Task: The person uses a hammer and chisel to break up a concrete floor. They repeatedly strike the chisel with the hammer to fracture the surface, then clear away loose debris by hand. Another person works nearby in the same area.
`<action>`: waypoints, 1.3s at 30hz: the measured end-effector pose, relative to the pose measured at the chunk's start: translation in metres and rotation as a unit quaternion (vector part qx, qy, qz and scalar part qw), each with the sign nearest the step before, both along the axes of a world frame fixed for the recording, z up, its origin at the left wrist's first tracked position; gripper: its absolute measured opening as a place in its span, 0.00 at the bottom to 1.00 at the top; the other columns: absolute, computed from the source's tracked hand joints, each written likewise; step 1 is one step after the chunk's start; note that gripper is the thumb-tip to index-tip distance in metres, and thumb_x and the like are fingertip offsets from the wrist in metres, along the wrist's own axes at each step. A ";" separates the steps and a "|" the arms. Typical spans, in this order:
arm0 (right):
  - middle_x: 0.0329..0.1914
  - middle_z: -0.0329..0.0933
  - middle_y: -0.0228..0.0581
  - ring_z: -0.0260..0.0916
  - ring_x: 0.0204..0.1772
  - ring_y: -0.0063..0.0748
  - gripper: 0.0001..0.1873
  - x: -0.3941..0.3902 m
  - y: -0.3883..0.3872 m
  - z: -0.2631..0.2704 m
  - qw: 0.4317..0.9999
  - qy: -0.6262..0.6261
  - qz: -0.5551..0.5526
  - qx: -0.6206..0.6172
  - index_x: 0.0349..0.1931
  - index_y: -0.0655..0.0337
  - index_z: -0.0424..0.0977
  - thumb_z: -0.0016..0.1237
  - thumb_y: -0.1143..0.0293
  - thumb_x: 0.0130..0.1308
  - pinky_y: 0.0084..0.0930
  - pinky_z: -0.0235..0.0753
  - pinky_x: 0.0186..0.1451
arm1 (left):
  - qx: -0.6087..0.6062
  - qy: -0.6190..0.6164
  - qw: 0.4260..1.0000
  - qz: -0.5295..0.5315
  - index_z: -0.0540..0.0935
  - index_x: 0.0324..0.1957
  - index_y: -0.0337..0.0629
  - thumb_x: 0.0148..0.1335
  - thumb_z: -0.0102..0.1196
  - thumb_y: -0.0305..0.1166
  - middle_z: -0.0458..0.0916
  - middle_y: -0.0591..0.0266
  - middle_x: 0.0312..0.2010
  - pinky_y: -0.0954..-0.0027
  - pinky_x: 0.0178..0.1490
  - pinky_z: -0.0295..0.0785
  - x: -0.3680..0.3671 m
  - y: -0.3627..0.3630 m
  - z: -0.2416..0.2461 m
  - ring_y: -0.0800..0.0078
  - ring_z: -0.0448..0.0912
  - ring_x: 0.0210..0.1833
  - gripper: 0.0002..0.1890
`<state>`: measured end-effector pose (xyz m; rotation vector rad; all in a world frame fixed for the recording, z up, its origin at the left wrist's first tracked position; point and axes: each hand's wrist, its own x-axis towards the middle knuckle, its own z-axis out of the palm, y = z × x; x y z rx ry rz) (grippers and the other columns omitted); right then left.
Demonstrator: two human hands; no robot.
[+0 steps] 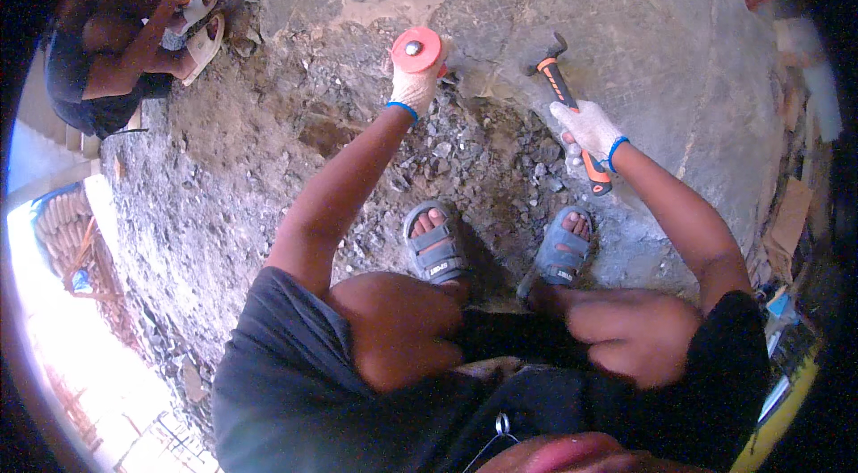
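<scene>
My left hand, in a white knitted glove with a blue cuff, is closed around a chisel with a round red hand guard. The chisel's metal striking end faces up, and its lower end is hidden beneath the guard and hand. To the right, my right hand, gloved the same way, grips the black and orange handle of a hammer. The hammer's head is up and left of that hand, apart from the chisel. Broken stone chips lie on the ground below and between both hands.
My sandalled feet stand among the rubble. A co-worker crouches at the upper left, beside a broken edge of the concrete floor. Cardboard and other items line the right side. Stacked sacks are at the far left.
</scene>
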<state>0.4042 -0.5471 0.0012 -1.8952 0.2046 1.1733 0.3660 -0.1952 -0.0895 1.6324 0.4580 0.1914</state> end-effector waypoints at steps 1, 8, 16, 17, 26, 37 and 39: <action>0.21 0.70 0.27 0.67 0.19 0.22 0.20 -0.002 -0.001 -0.001 1.000 -0.008 -0.017 -0.007 0.40 0.56 0.72 0.57 0.48 0.75 0.31 0.69 0.20 | 0.052 -0.029 0.998 -0.011 0.83 0.48 0.44 0.73 0.64 0.37 0.85 0.68 0.40 0.67 0.42 0.79 0.001 -0.001 -0.005 0.76 0.82 0.39 0.09; 0.18 0.69 0.26 0.69 0.18 0.22 0.21 -0.022 0.025 0.052 0.988 -0.148 0.027 0.028 0.35 0.58 0.73 0.57 0.48 0.76 0.30 0.68 0.20 | 0.206 -0.035 0.975 -0.079 0.80 0.61 0.44 0.70 0.66 0.32 0.85 0.60 0.58 0.61 0.67 0.77 -0.009 -0.012 -0.005 0.65 0.82 0.62 0.20; 0.24 0.75 0.31 0.72 0.26 0.21 0.18 -0.002 0.078 0.157 0.847 -0.506 0.039 0.160 0.39 0.59 0.77 0.55 0.52 0.78 0.28 0.73 0.30 | 0.200 -0.034 0.969 -0.138 0.79 0.63 0.45 0.70 0.67 0.35 0.84 0.60 0.60 0.61 0.69 0.75 -0.001 -0.019 0.017 0.65 0.82 0.64 0.22; 0.24 0.76 0.35 0.74 0.26 0.24 0.18 0.000 0.083 0.155 0.837 -0.531 0.059 0.122 0.39 0.60 0.77 0.56 0.52 0.78 0.30 0.74 0.31 | 0.210 -0.021 0.969 -0.133 0.79 0.63 0.45 0.70 0.66 0.35 0.84 0.60 0.59 0.61 0.69 0.76 0.000 -0.021 0.015 0.65 0.82 0.64 0.21; 0.21 0.68 0.24 0.62 0.17 0.16 0.20 0.000 0.089 0.119 0.975 -0.194 0.111 0.019 0.38 0.55 0.74 0.57 0.47 0.76 0.25 0.63 0.18 | 0.167 0.000 0.976 -0.141 0.80 0.62 0.44 0.71 0.65 0.38 0.84 0.57 0.60 0.62 0.69 0.75 0.007 -0.016 0.013 0.64 0.81 0.66 0.21; 0.33 0.85 0.59 0.85 0.40 0.63 0.29 0.002 0.103 0.125 0.896 -0.407 0.174 -0.026 0.40 0.66 0.83 0.54 0.42 0.74 0.51 0.81 0.43 | 0.132 -0.019 0.975 -0.176 0.82 0.62 0.45 0.69 0.67 0.42 0.86 0.57 0.58 0.60 0.65 0.76 0.022 -0.022 0.011 0.61 0.83 0.62 0.23; 0.33 0.85 0.58 0.85 0.39 0.63 0.29 0.004 0.105 0.114 0.866 -0.374 0.316 -0.100 0.40 0.67 0.83 0.55 0.42 0.74 0.51 0.81 0.42 | -0.028 -0.052 0.980 -0.189 0.82 0.61 0.44 0.68 0.68 0.43 0.87 0.57 0.57 0.60 0.64 0.77 0.023 -0.026 0.013 0.61 0.84 0.61 0.24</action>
